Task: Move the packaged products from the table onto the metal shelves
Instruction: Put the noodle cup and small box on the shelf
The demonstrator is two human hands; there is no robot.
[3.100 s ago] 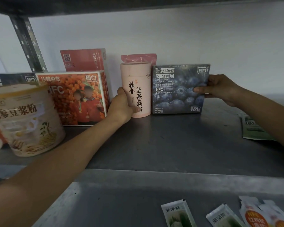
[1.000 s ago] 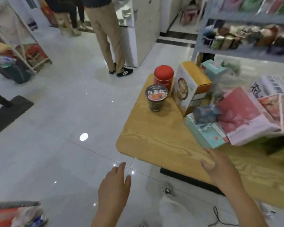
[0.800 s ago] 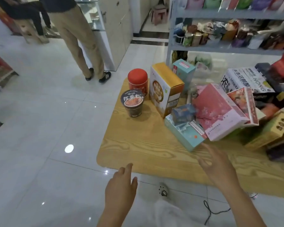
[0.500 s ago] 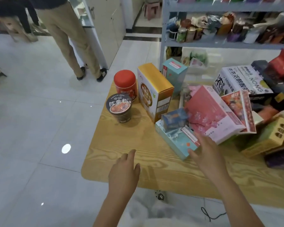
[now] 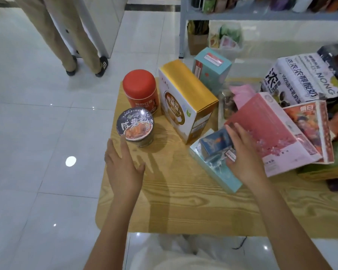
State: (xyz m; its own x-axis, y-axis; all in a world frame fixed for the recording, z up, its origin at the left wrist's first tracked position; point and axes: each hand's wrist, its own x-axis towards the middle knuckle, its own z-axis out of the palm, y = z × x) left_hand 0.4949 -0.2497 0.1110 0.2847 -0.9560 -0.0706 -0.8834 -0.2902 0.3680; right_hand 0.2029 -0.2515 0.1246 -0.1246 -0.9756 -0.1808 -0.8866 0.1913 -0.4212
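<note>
Packaged products crowd the wooden table (image 5: pixel 183 203). A small blue box (image 5: pixel 213 142) lies on a flat teal box (image 5: pixel 219 172), beside a large pink box (image 5: pixel 271 129). My right hand (image 5: pixel 242 158) reaches over the small blue box's right end, fingers across its top and thumb at its near side. My left hand (image 5: pixel 123 166) hovers open and holds nothing, just in front of a dark noodle cup (image 5: pixel 135 125). Behind the cup stand a red canister (image 5: pixel 141 90), a gold and white box (image 5: pixel 185 98) and an upright teal box (image 5: pixel 211 69).
A white milk case (image 5: pixel 300 78), an orange box (image 5: pixel 308 121) and more packages pile up at the right. Metal shelves (image 5: pixel 261 14) with goods stand behind the table. A person in tan trousers (image 5: pixel 66 36) stands on the tiled floor at the far left.
I have turned from the shelf to the table. Both hands moved forward over it; my right hand reached the small blue box and my left came close to the noodle cup.
</note>
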